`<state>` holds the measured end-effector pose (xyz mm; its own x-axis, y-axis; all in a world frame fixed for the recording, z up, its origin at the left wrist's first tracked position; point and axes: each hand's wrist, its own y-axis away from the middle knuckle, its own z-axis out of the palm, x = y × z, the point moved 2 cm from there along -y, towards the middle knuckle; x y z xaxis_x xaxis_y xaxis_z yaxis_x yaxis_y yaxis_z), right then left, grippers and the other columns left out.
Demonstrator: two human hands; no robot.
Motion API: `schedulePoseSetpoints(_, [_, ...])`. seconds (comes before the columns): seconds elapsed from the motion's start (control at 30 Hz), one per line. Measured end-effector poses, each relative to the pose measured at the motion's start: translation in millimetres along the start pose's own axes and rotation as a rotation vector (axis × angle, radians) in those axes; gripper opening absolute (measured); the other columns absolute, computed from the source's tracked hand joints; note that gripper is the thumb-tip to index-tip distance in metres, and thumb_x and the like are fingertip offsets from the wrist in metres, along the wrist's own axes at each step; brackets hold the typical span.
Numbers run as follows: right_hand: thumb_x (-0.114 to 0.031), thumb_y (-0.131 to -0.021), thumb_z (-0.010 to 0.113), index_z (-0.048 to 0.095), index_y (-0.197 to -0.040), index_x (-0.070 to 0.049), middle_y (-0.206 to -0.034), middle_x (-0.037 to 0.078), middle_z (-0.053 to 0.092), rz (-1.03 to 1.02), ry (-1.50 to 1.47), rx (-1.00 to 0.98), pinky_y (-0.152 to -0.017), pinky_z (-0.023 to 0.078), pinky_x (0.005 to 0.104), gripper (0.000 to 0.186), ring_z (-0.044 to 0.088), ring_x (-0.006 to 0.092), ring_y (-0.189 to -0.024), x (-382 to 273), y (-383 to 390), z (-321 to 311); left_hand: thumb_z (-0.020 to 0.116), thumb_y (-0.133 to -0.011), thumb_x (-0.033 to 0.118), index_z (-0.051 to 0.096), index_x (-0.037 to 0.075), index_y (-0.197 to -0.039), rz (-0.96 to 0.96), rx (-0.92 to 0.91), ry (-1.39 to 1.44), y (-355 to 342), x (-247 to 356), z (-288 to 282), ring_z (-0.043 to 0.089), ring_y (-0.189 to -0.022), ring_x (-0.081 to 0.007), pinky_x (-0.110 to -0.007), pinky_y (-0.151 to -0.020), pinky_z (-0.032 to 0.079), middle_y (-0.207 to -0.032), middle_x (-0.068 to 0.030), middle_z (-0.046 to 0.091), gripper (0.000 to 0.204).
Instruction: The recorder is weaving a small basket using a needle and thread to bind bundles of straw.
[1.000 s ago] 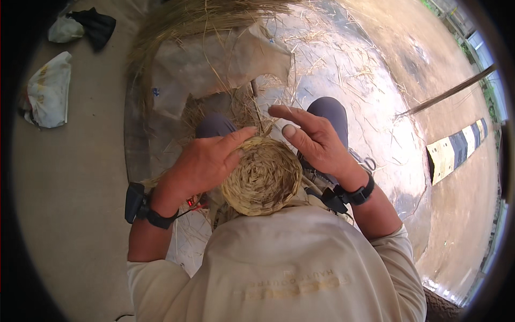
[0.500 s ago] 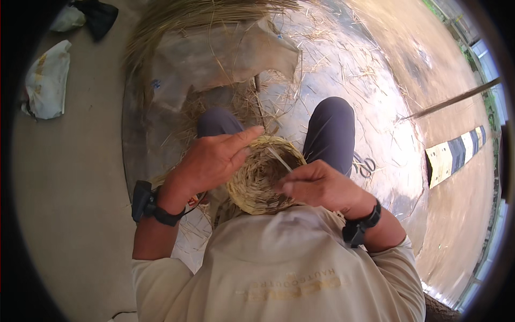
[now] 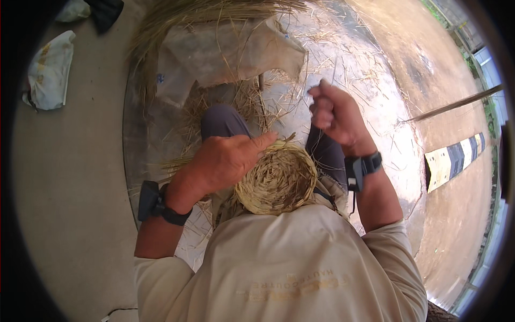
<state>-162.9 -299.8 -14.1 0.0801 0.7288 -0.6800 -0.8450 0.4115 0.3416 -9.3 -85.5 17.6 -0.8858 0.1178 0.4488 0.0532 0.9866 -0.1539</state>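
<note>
A round woven straw basket (image 3: 276, 182) rests in my lap against the shirt, its hollow facing up. My left hand (image 3: 228, 163) is closed on its far-left rim, with the index finger stretched along the edge. Loose straw ends (image 3: 174, 165) stick out to the left beneath that hand. Raised beyond the basket on the right, my right hand (image 3: 338, 115) has its fingers curled in a pinch, apart from the rim. Whatever sits between those fingertips is too small and blurred to make out.
A bundle of long dry stalks (image 3: 214, 13) lies at the far side beside a translucent plastic sheet (image 3: 230, 51). Straw scraps litter the pale ground sheet (image 3: 370, 102). A white sack (image 3: 52, 70) lies at far left. At right are a pole (image 3: 453, 104) and a striped barrier (image 3: 455, 157).
My right hand has risen from inside the basket to the far right, and the pale flat strip it held no longer shows. The left hand stays on the rim.
</note>
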Motion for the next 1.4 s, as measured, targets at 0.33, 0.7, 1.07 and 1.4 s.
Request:
schedulePoseSetpoints(0.33, [-0.026,-0.107,0.062,0.056,-0.076,0.003,-0.061,0.018,0.042,-0.286,1.277,-0.146,-0.056,0.040,0.0414,0.042,0.037,0.0253,-0.056,24,52,-5,0.064,-0.098,0.012,0.064,0.000,-0.125,-0.126,0.017,0.123,16,-11,4,0.073,-0.084,-0.0411,-0.046,-0.071,0.058,-0.096,-0.0220,0.072,0.030])
schedulePoseSetpoints(0.7, [-0.032,-0.111,0.052,0.063,-0.112,0.000,-0.064,-0.006,0.039,-0.265,-0.162,0.150,-0.055,0.044,0.0300,0.034,0.036,0.0100,-0.054,-14,13,-4,0.061,-0.097,0.007,0.062,-0.003,-0.118,-0.141,0.094,0.165,16,-4,25,0.071,-0.087,-0.0443,-0.048,-0.071,0.057,-0.098,-0.0255,0.071,0.022])
schedulePoseSetpoints(1.07, [-0.012,-0.098,0.067,0.070,-0.109,0.003,-0.118,0.018,0.070,-0.623,1.104,-1.142,-0.095,0.056,0.0443,0.018,0.067,0.0359,-0.109,98,57,95,0.061,-0.101,0.017,0.059,-0.003,-0.136,-0.311,0.040,0.331,26,-16,8,0.071,-0.101,-0.0436,-0.045,-0.087,0.057,-0.105,-0.0302,0.070,0.041])
schedulePoseSetpoints(1.4, [-0.011,-0.100,0.062,0.071,-0.108,0.005,-0.118,0.022,0.069,-0.794,1.267,-0.877,-0.094,0.057,0.0454,0.020,0.068,0.0371,-0.112,53,61,53,0.069,-0.097,0.024,0.066,-0.002,-0.104,-0.469,0.067,0.284,29,-30,21,0.071,-0.085,-0.0442,-0.047,-0.070,0.055,-0.088,-0.0273,0.070,0.027])
